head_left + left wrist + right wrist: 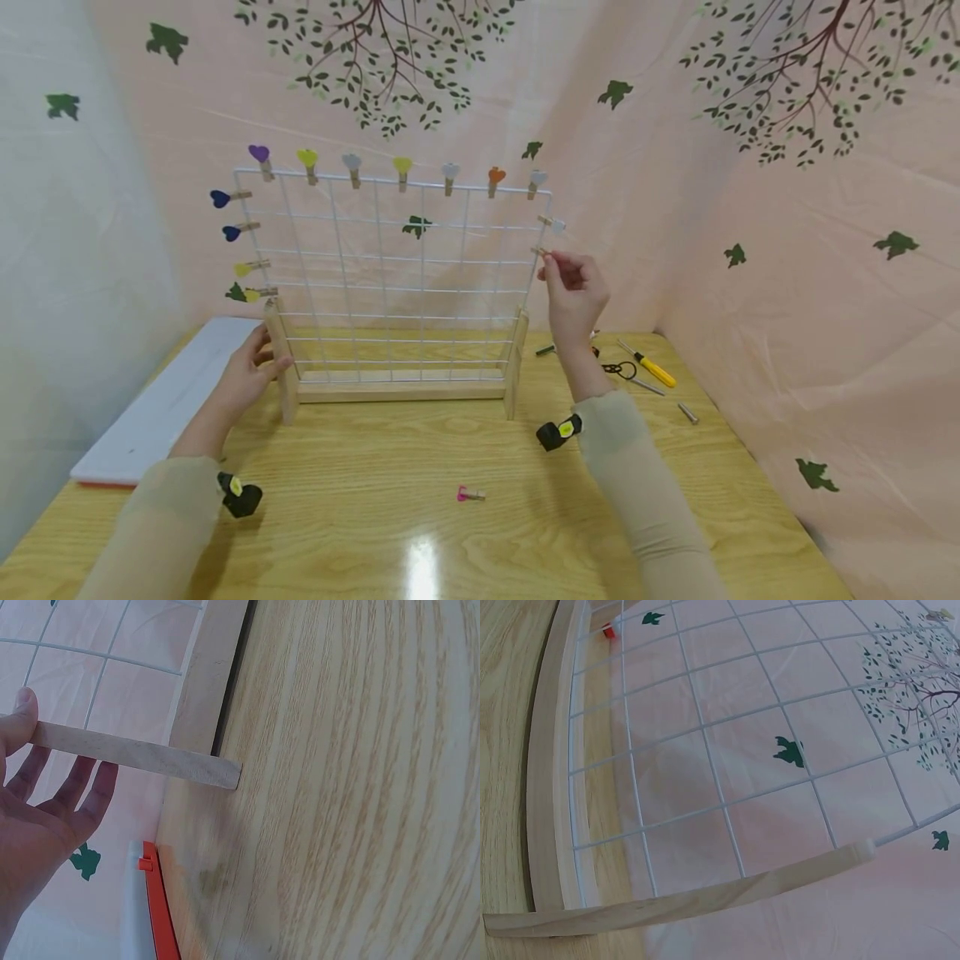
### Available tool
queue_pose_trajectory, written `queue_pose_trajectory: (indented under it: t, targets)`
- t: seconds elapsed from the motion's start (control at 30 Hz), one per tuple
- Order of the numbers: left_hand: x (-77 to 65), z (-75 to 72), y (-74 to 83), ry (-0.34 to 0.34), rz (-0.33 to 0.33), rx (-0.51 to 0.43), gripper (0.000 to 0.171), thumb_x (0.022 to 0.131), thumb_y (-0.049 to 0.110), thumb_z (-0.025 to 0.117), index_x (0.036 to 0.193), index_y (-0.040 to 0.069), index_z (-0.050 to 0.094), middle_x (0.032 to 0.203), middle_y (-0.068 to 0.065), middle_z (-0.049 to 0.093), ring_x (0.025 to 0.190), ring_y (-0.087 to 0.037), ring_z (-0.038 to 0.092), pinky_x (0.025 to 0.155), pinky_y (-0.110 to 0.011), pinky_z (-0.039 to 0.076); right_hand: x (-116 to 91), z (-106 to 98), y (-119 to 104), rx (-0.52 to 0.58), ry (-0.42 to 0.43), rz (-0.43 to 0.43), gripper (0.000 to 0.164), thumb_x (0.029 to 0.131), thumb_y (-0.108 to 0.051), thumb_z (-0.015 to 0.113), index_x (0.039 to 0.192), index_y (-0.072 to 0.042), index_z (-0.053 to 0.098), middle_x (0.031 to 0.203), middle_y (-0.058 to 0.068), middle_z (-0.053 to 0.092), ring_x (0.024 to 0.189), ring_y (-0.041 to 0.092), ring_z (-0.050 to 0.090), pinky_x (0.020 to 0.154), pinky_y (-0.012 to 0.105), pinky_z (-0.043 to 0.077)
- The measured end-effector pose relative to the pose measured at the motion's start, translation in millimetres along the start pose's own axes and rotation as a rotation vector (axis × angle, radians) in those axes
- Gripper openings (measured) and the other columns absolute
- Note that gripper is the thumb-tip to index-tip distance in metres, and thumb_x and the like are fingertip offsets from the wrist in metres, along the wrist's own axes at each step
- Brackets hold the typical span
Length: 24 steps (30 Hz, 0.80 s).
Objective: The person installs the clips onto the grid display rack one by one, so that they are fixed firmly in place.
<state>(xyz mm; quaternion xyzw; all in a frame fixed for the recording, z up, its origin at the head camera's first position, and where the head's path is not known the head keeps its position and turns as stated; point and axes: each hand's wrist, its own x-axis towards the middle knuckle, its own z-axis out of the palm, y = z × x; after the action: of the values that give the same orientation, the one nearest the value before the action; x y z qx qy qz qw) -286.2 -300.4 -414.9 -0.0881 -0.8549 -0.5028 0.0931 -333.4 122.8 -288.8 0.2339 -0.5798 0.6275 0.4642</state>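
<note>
A white wire grid stands upright in a wooden stand. Small wooden clothespins topped with colored hearts, such as an orange one, clip along its top and both sides. With thumb and index finger, my right hand pinches a wooden clothespin at the grid's right edge; its heart is hidden by the fingers. My left hand holds the stand's left post, thumb on one side and fingers on the other. The right wrist view shows the right post but no hand.
A pink-heart clothespin lies on the wooden table in front of the stand. At the back right are a yellow-handled screwdriver, a bolt and other tools. A white board lies at the left.
</note>
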Motion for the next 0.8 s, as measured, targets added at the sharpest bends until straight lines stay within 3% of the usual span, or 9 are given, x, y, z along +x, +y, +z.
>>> queue_pose_trajectory:
  t: [0.17,0.3,0.4,0.53,0.63,0.8]
  targets:
    - [-0.2,0.1,-0.6,0.003,0.002,0.012,0.069,0.091,0.023,0.05,0.145,0.016,0.007,0.139,-0.026,0.026,0.114,-0.043,0.039,0.078,-0.036,0.047,1,-7,-3,-0.009,-0.038,0.061,0.022,0.077,0.001,0.066,0.094,0.013,0.058,0.085,0.02,0.059,0.069,0.022,0.059,0.056,0.028,0.052]
    - [0.4,0.2,-1.7,0.003,0.0,0.019,0.07,0.091,0.028,0.05,0.145,0.017,0.007,0.139,-0.025,0.026,0.115,-0.043,0.039,0.08,-0.041,0.046,0,-15,-13,-0.047,-0.08,0.032,0.023,0.077,0.001,0.066,0.096,0.011,0.059,0.085,0.009,0.057,0.069,0.019,0.054,0.052,0.025,0.051]
    - [0.8,0.1,-2.5,-0.001,-0.002,0.016,0.07,0.091,0.027,0.049,0.145,0.018,0.006,0.14,-0.025,0.026,0.115,-0.043,0.039,0.081,-0.045,0.046,-4,-20,-23,-0.065,-0.151,0.011,0.022,0.076,0.002,0.066,0.095,0.011,0.059,0.086,0.01,0.055,0.068,0.018,0.052,0.051,0.023,0.049]
    - [1.0,0.1,-2.4,-0.01,-0.004,0.005,0.07,0.091,0.027,0.049,0.145,0.019,0.004,0.14,-0.025,0.025,0.116,-0.044,0.037,0.083,-0.053,0.042,-20,-25,-36,-0.14,-0.319,0.043,0.025,0.075,0.002,0.067,0.098,0.008,0.06,0.091,0.017,0.055,0.072,0.023,0.052,0.057,0.022,0.048]
    - [0.9,0.2,-2.1,-0.008,-0.004,0.006,0.07,0.091,0.028,0.049,0.145,0.019,0.004,0.14,-0.026,0.025,0.116,-0.045,0.037,0.084,-0.054,0.041,-37,-28,-39,-0.195,-0.482,0.072,0.031,0.074,0.002,0.069,0.103,0.003,0.059,0.094,0.015,0.057,0.075,0.029,0.052,0.06,0.026,0.05]
    - [0.5,0.6,-1.6,-0.004,0.0,0.007,0.07,0.091,0.03,0.048,0.145,0.018,0.005,0.139,-0.026,0.025,0.116,-0.045,0.037,0.084,-0.053,0.042,-81,-38,-16,-0.247,-0.817,0.059,0.04,0.074,-0.011,0.071,0.112,-0.01,0.059,0.093,0.003,0.057,0.075,0.018,0.051,0.06,0.029,0.051]
